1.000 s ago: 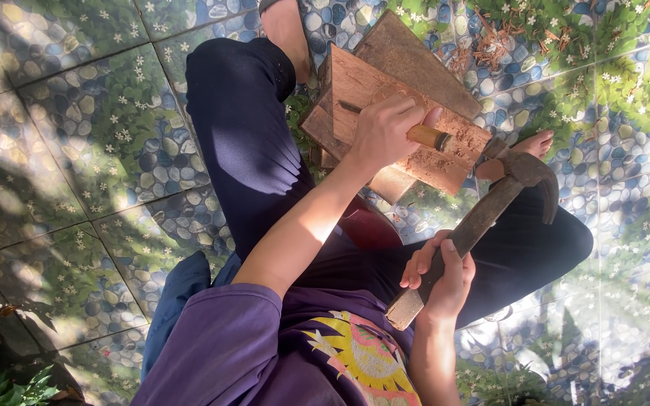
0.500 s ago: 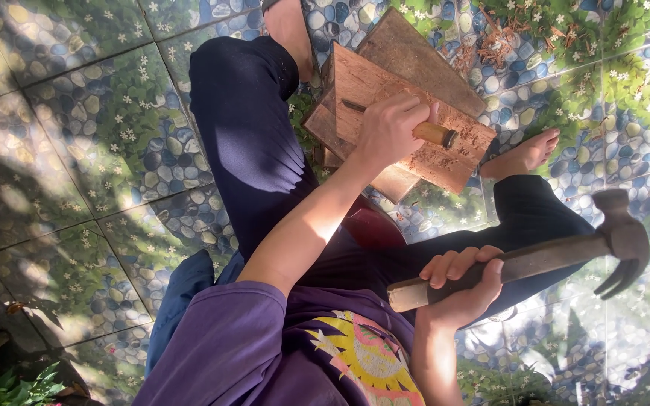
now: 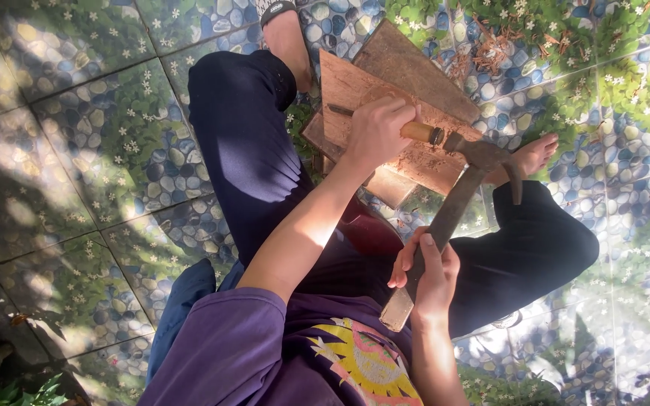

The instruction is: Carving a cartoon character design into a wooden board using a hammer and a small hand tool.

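The left hand (image 3: 376, 134) is clamped around the wooden handle of a chisel (image 3: 415, 132), its blade resting on the reddish wooden board (image 3: 355, 83) that lies on the tiled floor (image 3: 114, 135) at about twelve o'clock from the body. At five o'clock from that grip, the right hand (image 3: 430, 274) is closed on the lower shaft of a claw hammer (image 3: 453, 207), whose dark head touches the chisel's butt. The hammer looks head-heavy and stiff, best held low for swing; the chisel is rigid, its handle smooth, so a full wrap suits it
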